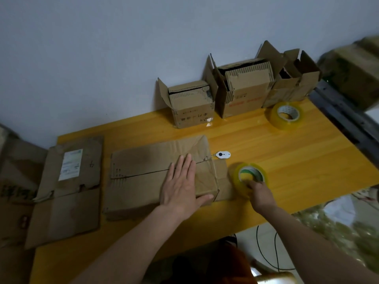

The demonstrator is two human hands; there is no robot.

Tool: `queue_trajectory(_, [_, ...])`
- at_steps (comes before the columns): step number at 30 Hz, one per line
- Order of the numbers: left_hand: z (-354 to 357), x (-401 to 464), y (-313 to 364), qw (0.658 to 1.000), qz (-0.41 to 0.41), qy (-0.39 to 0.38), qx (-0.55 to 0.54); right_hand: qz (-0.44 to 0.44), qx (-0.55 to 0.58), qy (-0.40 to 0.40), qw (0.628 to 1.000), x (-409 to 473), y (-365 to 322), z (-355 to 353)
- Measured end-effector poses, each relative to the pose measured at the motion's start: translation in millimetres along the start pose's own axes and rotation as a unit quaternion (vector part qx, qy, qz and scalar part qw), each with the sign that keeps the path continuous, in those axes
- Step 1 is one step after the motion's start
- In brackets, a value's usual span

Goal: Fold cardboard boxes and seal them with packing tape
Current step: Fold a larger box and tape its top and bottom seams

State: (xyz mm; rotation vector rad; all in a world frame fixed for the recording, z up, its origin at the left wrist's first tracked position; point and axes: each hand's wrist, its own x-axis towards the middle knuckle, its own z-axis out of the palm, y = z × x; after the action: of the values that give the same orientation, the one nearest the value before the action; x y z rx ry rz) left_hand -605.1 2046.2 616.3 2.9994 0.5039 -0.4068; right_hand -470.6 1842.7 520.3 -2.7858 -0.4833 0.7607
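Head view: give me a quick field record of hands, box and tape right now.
left hand: flat on the folded box, fingers straight
right hand: gripping the near tape roll
far tape roll: untouched, beside the open boxes at the wall
cutter: on the table, behind the near roll
flat cardboard: at table's left end

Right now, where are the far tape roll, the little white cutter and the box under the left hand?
Far tape roll [286, 116]: head view, top face.
White cutter [223, 154]: head view, body.
Box [143, 160]: head view, top flap.
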Motion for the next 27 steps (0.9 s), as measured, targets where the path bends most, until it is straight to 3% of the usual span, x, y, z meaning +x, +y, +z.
queue_trajectory(4, [1,1,0,1.000,0.000,0.008,-0.007,-0.001,0.238,0.041,0.970,-5,-11,-28])
queue_trajectory(7, [1,1,0,1.000,0.001,0.012,-0.009,-0.041,0.314,0.062,0.946,-15,-23,-46])
queue_trajectory(14, [-1,1,-1,0.998,0.001,0.030,-0.055,-0.218,0.392,0.128,0.885,-60,-84,-96])
queue_trajectory(17, [-3,-1,-4,0.991,0.009,0.043,-0.128,-0.277,0.387,0.113,0.872,-72,-105,-98])
queue_trajectory(21, [-1,-3,-13,0.962,0.000,0.122,-0.243,-0.297,0.377,0.056,0.876,-78,-117,-82])
queue_trajectory(25, [5,-9,-25,0.973,-0.034,0.162,-0.164,-0.308,0.366,0.029,0.878,-83,-126,-71])
queue_trajectory(27, [4,-10,-29,0.939,-0.072,0.208,-0.263,-0.307,0.360,0.016,0.881,-83,-128,-70])
